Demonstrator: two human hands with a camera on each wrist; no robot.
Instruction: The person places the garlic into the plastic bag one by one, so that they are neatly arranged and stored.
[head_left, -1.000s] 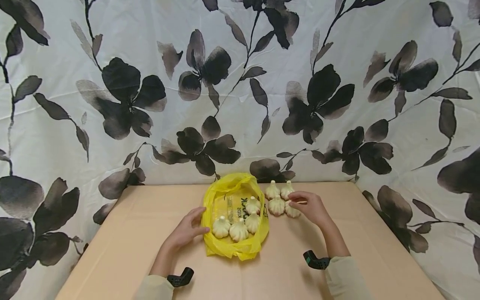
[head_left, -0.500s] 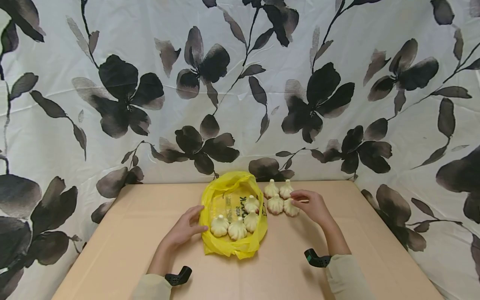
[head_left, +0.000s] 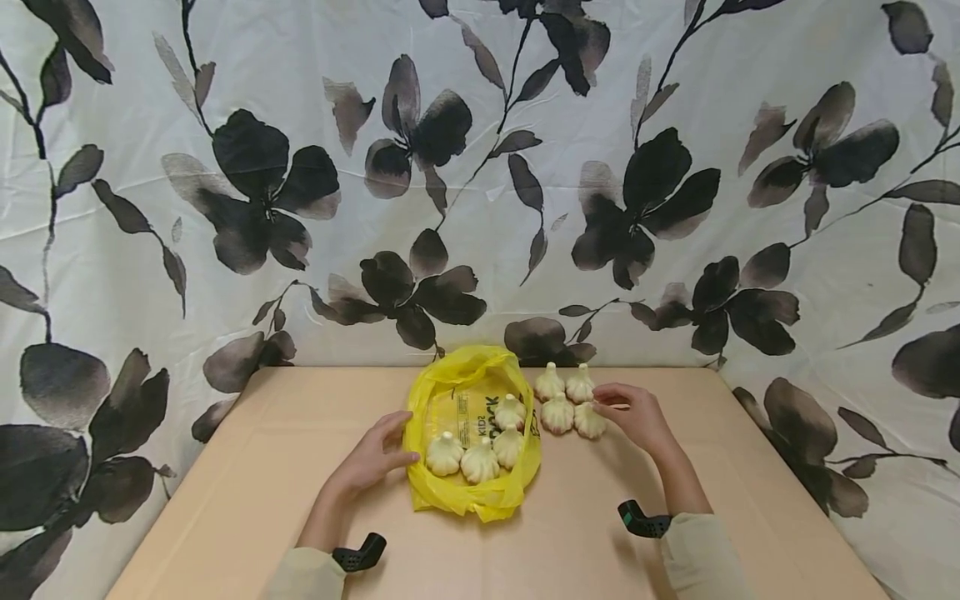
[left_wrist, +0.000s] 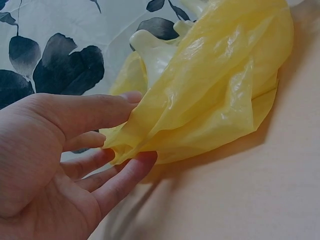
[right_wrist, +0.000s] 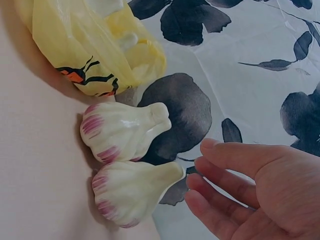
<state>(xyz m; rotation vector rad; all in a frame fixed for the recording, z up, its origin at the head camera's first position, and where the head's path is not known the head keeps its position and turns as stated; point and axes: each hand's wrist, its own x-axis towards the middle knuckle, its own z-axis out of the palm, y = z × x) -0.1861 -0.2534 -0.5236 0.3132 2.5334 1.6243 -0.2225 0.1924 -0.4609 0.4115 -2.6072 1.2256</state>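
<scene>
A yellow plastic bag point(head_left: 474, 500) lies with its mouth spread, and several garlic bulbs point(head_left: 480, 461) rest inside it. At its left rim is my left hand point(head_left: 371, 452); the left wrist view shows the film point(left_wrist: 200, 105) between thumb and fingers. To the bag's right, several more garlic bulbs point(head_left: 557, 413) stand close together in two rows. My right hand point(head_left: 636, 417) is beside the front right bulb point(head_left: 590, 421), fingers loosely bent and holding nothing. In the right wrist view its fingertips point(right_wrist: 197, 200) are near the neck of a purple-streaked bulb point(right_wrist: 132, 192).
Everything sits on a light tan table point(head_left: 570, 533), its far edge just behind the bulbs. A white cloth point(head_left: 525, 317) with dark flowers hangs behind and at both sides. A black wrist device point(head_left: 360, 553) is on the left wrist, another point(head_left: 643, 521) on the right.
The view shifts slightly. Both hands, the bag and the bulbs keep nearly the same places relative to each other.
</scene>
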